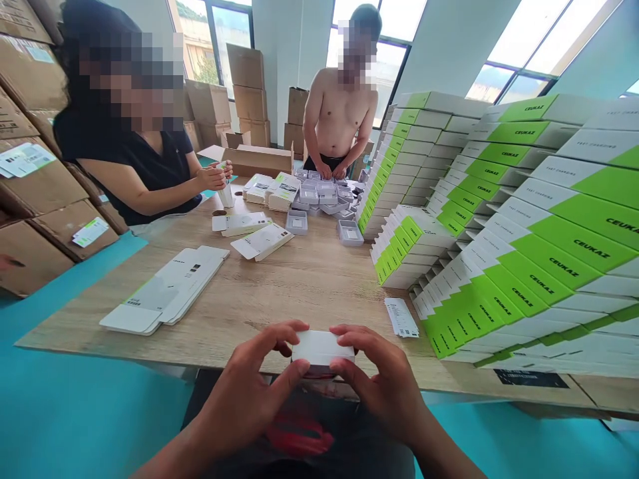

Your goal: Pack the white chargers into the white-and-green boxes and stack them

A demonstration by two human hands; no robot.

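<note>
Between my two hands, at the near edge of the table, is a small white box seen end-on. My left hand grips its left side, thumb below and fingers above. On the right side my right hand holds it in the same way. The box's lower part is hidden by my hands and the table edge. A small stack of printed cards lies to the right, beyond my right hand. To the left rests a pile of flattened white cartons.
Tall stacks of white and green boxes stand along the right of the wooden table. Clear plastic trays are heaped at the far end, before a standing person. Another person at left handles a carton. Brown cartons line the left wall.
</note>
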